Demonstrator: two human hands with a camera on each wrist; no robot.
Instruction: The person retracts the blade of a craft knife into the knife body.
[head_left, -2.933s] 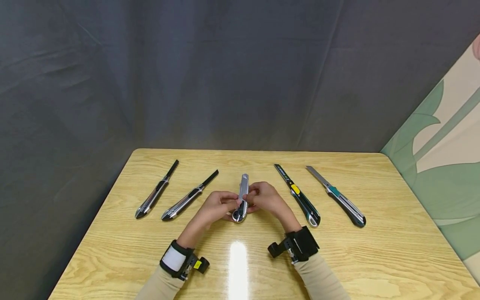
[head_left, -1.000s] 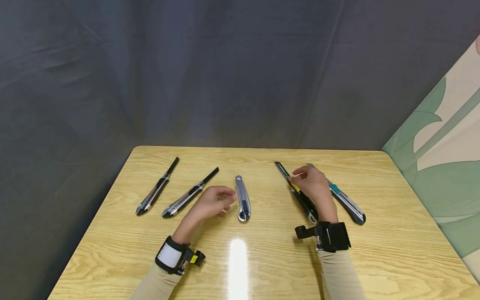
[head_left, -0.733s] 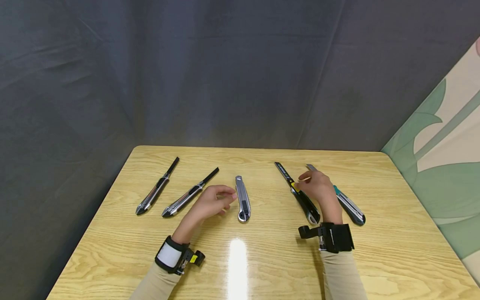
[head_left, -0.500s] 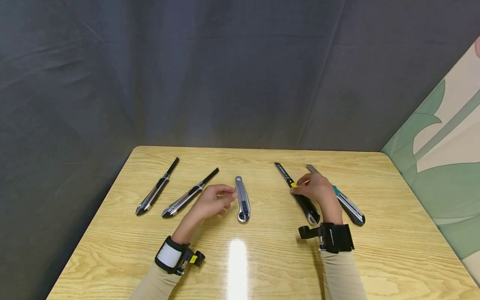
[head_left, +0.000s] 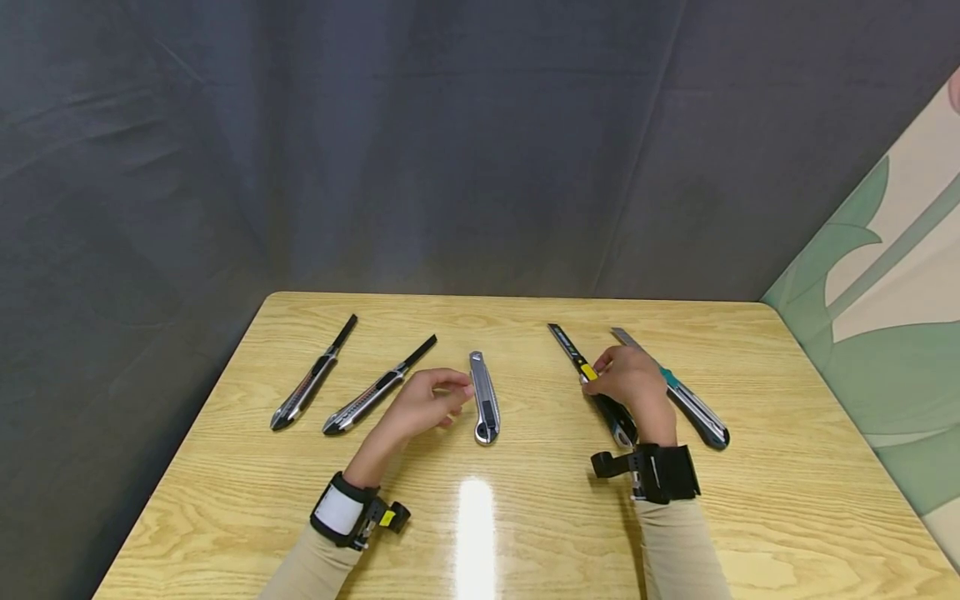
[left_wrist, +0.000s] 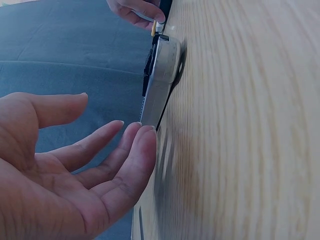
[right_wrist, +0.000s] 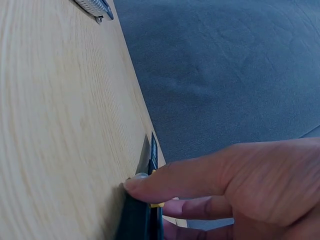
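My right hand (head_left: pixel 633 383) pinches a black utility knife (head_left: pixel 611 417) with a yellow slider (head_left: pixel 587 371) across its middle, thumb on one side and fingers on the other. In the right wrist view the thumb (right_wrist: pixel 175 182) lies along the handle near the slider, and the dark blade (right_wrist: pixel 153 152) points away. My left hand (head_left: pixel 427 404), fingers loosely bent and holding nothing, hovers beside a silver utility knife (head_left: pixel 486 400) in the middle. The left wrist view shows its fingertips (left_wrist: pixel 145 132) right by that knife's body (left_wrist: pixel 162 75).
Two silver-and-black utility knives with dark blades out, one at far left (head_left: pixel 303 392) and one nearer (head_left: pixel 367 400), lie on the wooden table (head_left: pixel 555 517). A teal-slider utility knife (head_left: pixel 697 408) lies right of my right hand, partly covered. A dark curtain (head_left: pixel 450 167) stands behind.
Both hands let go of the silver knife, which now lies on the table. My right hand moved right to the yellow-slider knife and slid down to grip it. The left hand has stayed lately.
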